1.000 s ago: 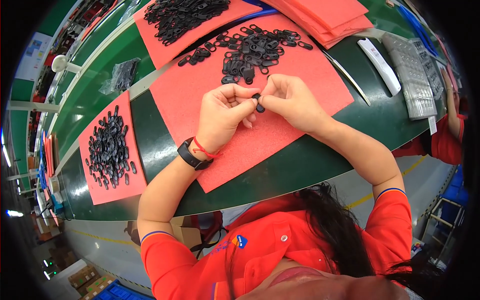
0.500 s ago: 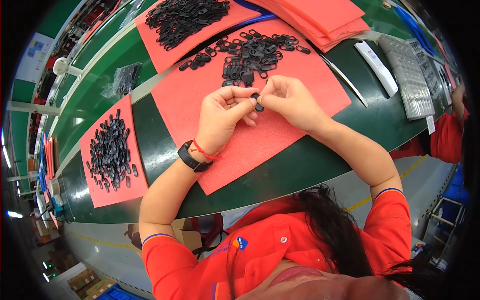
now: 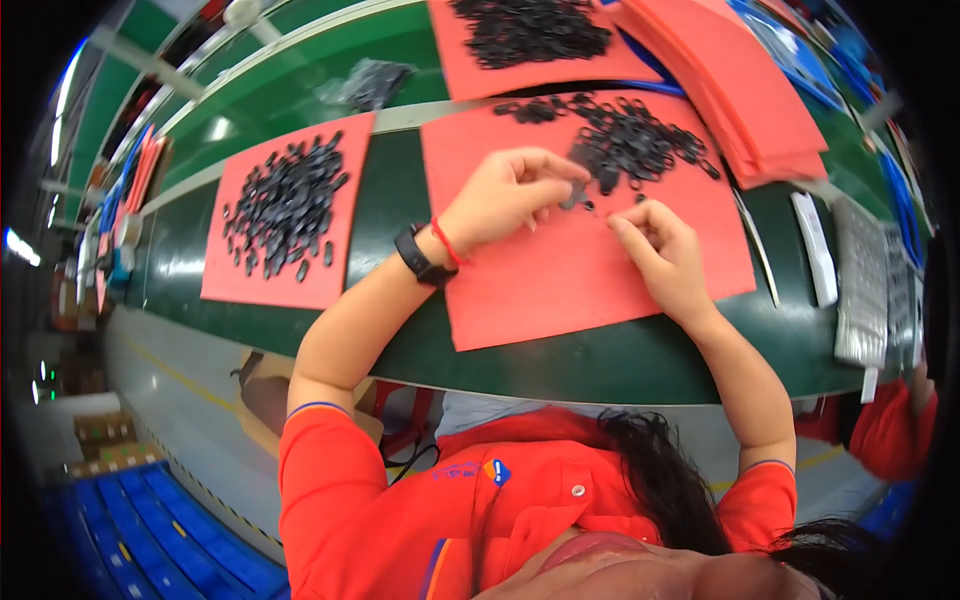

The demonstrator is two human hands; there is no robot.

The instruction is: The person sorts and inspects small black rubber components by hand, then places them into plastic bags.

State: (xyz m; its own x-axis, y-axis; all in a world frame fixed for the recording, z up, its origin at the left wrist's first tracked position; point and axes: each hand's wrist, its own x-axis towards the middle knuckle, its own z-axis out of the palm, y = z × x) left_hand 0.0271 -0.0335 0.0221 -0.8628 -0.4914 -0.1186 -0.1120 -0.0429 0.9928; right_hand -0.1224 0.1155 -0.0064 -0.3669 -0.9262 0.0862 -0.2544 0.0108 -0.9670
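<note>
My left hand hovers over the middle pink foam sheet, its thumb and fingers pinching a small black oval part that is smeared by motion. To its right, my right hand is held apart with fingers curled and the thumb against the forefinger; whether anything tiny sits at the tips is unclear. Just beyond both hands lies a loose pile of black loop-shaped parts. Another pile of black parts is spread on the left foam sheet.
At the back, a third heap of black parts rests on foam. Stacked pink sheets, a thin pale strip, a white long-handled tool and clear trays stand rightward. A plastic bag lies back left. Someone's red sleeve shows far right.
My hands have come apart; the left keeps a black part and the right has drawn away to the right. The whole view has shifted and turned.
</note>
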